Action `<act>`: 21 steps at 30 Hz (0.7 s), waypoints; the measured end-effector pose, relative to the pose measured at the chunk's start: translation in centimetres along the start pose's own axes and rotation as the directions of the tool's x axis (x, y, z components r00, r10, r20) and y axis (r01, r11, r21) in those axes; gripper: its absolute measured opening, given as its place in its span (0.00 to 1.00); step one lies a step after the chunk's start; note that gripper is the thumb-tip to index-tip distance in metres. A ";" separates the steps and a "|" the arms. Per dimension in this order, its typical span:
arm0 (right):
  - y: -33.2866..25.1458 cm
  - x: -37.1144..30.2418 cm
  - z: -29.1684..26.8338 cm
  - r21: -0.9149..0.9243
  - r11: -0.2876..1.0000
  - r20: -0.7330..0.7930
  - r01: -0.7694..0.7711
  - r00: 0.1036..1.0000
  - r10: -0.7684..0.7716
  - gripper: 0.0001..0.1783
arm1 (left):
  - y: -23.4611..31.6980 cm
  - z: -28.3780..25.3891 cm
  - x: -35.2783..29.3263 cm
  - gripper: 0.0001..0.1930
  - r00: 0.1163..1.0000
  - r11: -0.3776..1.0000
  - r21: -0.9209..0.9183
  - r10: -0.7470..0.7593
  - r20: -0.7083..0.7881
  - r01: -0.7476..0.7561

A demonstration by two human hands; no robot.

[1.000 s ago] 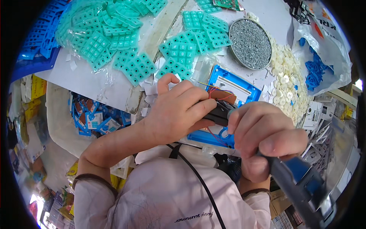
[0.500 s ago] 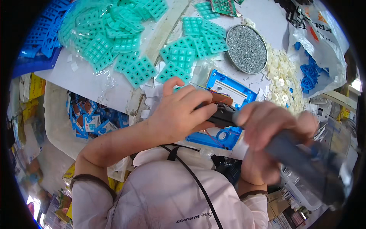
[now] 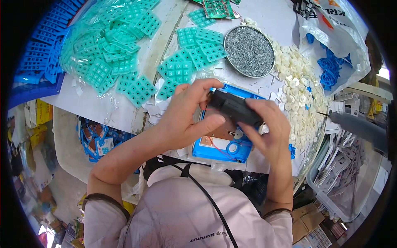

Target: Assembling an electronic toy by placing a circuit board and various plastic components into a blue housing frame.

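A black oblong plastic part (image 3: 233,108) is held tilted over a blue plastic casing (image 3: 221,155). My left hand (image 3: 178,118) has its fingers curled at the part's left end, its thumb stretched out below. My right hand (image 3: 271,126) grips the right end between thumb and fingers. Inside the casing, a brown circuit board (image 3: 217,138) and thin red wires partly show; my hands and the black part cover the rest. To the right of my right hand, a dark power screwdriver (image 3: 357,128) with a thin bit points left, untouched by either hand.
Teal rubber keypads (image 3: 180,70) lie in heaps at the back left. A round tin of small screws (image 3: 250,51) stands behind the casing, beside a pile of cream plastic discs (image 3: 302,93). A green circuit board (image 3: 219,8) is at the back; a bin of white parts (image 3: 337,173) sits right.
My right hand has let go of the screwdriver, which now is farther right, and has taken hold of the black part. My left hand's thumb has opened outward.
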State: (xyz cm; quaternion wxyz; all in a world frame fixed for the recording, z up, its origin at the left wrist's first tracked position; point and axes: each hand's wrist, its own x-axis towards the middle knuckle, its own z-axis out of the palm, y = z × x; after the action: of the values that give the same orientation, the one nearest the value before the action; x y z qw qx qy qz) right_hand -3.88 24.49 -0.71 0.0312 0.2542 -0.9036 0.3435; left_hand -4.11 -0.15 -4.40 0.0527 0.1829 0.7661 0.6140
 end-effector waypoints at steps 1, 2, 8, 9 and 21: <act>0.2 0.4 -0.4 0.032 0.999 -0.003 -0.022 1.000 0.022 0.28 | -0.3 0.3 -0.2 0.27 1.000 0.998 -0.061 -0.015 -0.023 0.014; 0.4 0.8 -0.8 0.063 0.997 -0.005 -0.044 0.999 0.045 0.29 | -0.5 0.5 -0.3 0.27 0.998 0.992 -0.122 -0.032 -0.046 0.026; 1.6 3.0 -3.1 0.171 0.904 0.362 -0.392 0.878 0.312 0.23 | -0.6 1.0 -1.1 0.26 0.981 0.985 -0.080 -0.159 -0.109 0.151; 2.1 3.3 -3.6 0.208 0.858 0.434 -0.469 0.831 0.349 0.23 | -0.8 1.0 -1.1 0.26 0.993 0.997 0.038 -0.064 -0.101 0.068; 2.1 4.4 -3.3 0.201 0.777 0.472 -0.596 0.754 0.456 0.22 | -1.1 1.2 0.4 0.26 0.959 0.803 0.539 0.279 0.039 -0.256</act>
State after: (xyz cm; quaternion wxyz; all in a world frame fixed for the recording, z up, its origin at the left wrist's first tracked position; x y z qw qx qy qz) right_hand -9.10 25.95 1.54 -0.2966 0.0508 -0.8516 0.4293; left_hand -4.33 0.92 -5.69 -0.1041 0.2834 0.8748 0.3790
